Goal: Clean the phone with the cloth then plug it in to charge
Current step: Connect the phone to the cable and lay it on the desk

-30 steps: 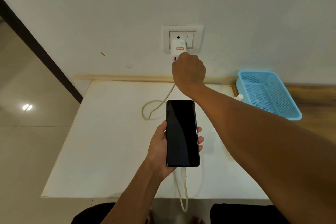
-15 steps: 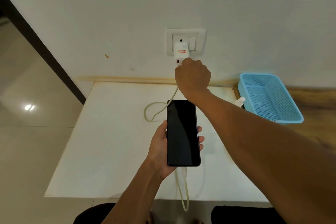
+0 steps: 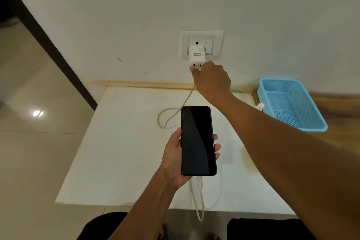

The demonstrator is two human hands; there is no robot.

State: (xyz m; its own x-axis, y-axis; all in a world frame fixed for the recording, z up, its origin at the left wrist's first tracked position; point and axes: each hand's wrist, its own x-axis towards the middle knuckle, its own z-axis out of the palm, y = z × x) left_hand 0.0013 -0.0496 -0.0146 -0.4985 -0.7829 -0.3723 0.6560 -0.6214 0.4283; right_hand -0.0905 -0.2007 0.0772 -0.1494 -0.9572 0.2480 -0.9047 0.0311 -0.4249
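A black phone (image 3: 197, 140) with a dark screen lies face up in my left hand (image 3: 174, 159), held over the white table (image 3: 120, 161). A whitish cable (image 3: 169, 117) is plugged into the phone's bottom end, hangs in a loop below the table's front edge, and runs across the table up to the wall. My right hand (image 3: 211, 81) is stretched to the white charger (image 3: 197, 55) in the wall socket (image 3: 202, 45), its fingers closed on the cable's plug at the charger's underside. No cloth is in view.
A light blue mesh basket (image 3: 290, 103) stands at the right on a wooden surface. A small white bottle tip (image 3: 259, 106) shows beside it. Tiled floor lies to the left. My dark-clothed knees show at the bottom.
My right hand has dropped slightly from the charger's body to its underside, so more of the charger shows. The phone and left hand have stayed put.
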